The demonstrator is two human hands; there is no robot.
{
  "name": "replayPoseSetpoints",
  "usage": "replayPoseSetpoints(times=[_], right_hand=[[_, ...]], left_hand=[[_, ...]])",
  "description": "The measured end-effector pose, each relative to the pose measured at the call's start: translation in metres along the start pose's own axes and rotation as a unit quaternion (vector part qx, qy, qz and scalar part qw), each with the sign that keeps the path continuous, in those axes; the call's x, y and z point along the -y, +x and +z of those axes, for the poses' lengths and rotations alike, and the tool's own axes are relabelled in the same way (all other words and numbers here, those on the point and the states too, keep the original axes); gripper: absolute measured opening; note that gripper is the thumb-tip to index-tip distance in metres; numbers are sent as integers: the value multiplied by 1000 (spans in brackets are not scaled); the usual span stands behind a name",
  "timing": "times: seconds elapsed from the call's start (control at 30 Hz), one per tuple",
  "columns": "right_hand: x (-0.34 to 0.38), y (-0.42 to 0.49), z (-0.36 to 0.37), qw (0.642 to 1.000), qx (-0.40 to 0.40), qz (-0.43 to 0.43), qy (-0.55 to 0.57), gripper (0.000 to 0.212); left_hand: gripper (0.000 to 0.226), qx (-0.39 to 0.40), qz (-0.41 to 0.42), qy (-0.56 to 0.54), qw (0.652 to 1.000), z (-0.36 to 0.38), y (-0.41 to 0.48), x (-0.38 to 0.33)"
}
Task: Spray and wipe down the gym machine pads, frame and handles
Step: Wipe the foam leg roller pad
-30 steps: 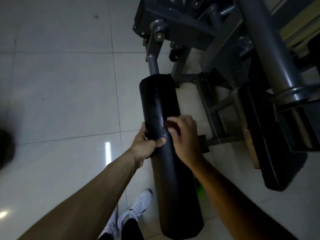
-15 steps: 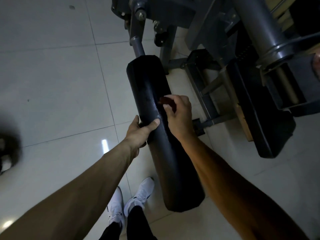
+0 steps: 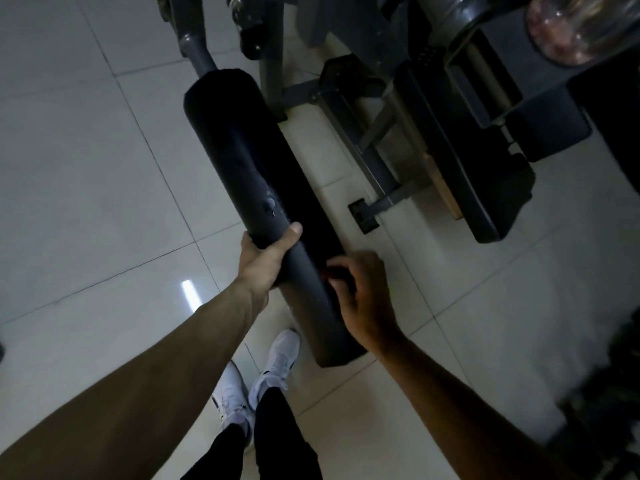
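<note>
Pale glossy floor tiles (image 3: 86,168), dim rm, light glint (image 3: 190,294)

Left hand (image 3: 266,261) grips roller pad (image 3: 235,140); right hand (image 3: 363,299) curled, perhaps pinching a cloth (image 3: 333,271).

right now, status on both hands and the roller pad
Left hand grips roller pad mid-length. Right hand holds dark red cloth against pad's right side, blurred. Wet droplets above left thumb. Machine frame apart, rightward.

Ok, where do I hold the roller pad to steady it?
Mid-length, from its left side, thumb over the top, as the left hand does. The roller pad is round, mounted at its far end, and the right hand has the cloth on its right side.
</note>
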State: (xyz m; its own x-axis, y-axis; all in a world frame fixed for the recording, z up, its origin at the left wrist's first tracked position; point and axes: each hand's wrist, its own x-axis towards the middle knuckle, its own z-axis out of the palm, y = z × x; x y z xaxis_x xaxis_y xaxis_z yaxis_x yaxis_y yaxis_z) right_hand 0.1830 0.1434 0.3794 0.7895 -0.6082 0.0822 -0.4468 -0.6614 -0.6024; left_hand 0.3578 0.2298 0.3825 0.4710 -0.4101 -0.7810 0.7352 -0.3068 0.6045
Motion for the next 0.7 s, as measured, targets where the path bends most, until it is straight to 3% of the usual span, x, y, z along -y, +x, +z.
replayPoseSetpoints(times=[0.13,0.27,0.43,0.57,0.7], right_hand=[[-1,38,13,999,-28,35,1,30],[-9,-36,-21,999,26,-33,-15,30],[-18,-116,-45,997,67,-34,-33,48],[0,-63,-24,995,50,-64,-51,45],[20,-15,-3,997,8,-19,-71,39]], left_hand=[[78,-12,1,-11,1000,3,-3,1],[74,-24,-16,-15,999,6,-5,-2],[77,-23,-23,1,999,5,0,-2],[79,-18,-21,10,1000,4,1,0],[76,-28,-26,9,999,5,-2,-4]])
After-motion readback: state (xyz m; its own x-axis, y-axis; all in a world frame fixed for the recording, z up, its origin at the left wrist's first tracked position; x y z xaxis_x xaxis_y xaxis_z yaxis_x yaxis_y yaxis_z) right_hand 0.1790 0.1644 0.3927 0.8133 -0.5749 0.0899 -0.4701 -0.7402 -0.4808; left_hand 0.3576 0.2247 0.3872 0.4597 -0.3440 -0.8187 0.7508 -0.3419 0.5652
